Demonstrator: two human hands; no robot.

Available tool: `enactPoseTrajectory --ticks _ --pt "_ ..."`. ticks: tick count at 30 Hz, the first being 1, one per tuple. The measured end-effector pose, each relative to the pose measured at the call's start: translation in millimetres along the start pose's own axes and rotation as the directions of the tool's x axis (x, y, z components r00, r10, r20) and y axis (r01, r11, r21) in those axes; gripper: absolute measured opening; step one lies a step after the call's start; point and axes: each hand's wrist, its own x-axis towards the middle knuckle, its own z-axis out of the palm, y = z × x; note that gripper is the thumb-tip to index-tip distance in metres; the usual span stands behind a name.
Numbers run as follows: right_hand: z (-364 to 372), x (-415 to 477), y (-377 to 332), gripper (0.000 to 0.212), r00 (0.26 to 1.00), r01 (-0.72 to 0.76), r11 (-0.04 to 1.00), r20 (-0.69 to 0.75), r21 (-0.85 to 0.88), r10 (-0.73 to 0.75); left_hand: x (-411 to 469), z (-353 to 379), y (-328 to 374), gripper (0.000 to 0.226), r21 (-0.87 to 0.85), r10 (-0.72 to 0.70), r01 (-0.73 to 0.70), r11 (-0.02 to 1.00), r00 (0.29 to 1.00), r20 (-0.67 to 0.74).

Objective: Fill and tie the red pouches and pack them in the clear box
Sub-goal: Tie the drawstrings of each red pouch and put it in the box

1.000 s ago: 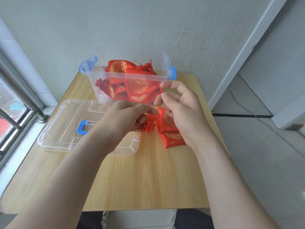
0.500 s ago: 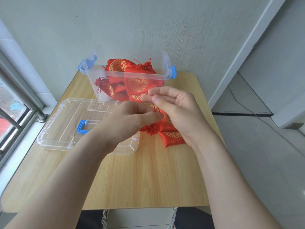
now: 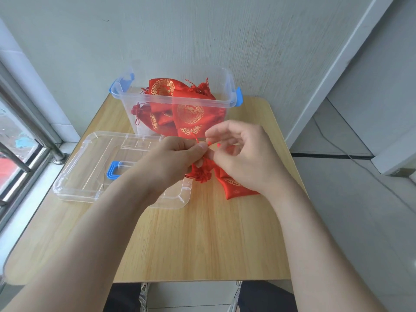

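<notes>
Red satin pouch with gold print (image 3: 234,184): on light wooden table (image 3: 202,239), beneath both hands. Left hand (image 3: 173,161) and right hand (image 3: 243,154) pinch its thin red drawstring (image 3: 196,138). Clear plastic box (image 3: 177,102) behind, holding pouches.

Box (image 3: 227,86) at rear centre of surface (image 3: 202,244), against wall (image 3: 202,30), pouches (image 3: 189,113) inside. Lid (image 3: 90,167) flat on surface, front-left of box. One pouch (image 3: 236,188) on surface just right of lid, before box. Window (image 3: 18,143) far left.
</notes>
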Motion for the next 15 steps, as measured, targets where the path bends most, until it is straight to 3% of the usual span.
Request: enactPoseTrajectory --ticks 3,7,15 --pt "0.0 -0.4 -1.8 0.027 0.995 0.100 0.983 0.044 -0.155 -0.094 1.4 -3.1 -2.7 0.044 0.031 -0.036 0.035 0.999 0.999 0.017" --pt "-1.4 -0.8 -2.1 0.018 0.995 0.066 0.978 0.085 -0.199 -0.050 1.0 -3.4 -3.6 0.044 0.065 -0.065 0.062 0.996 0.997 0.046" --pt "5.6 -1.0 4.0 0.017 0.994 0.107 0.938 0.004 -0.329 -0.112 -1.8 1.0 -2.4 0.034 0.031 -0.039 0.040 0.999 0.999 -0.019"
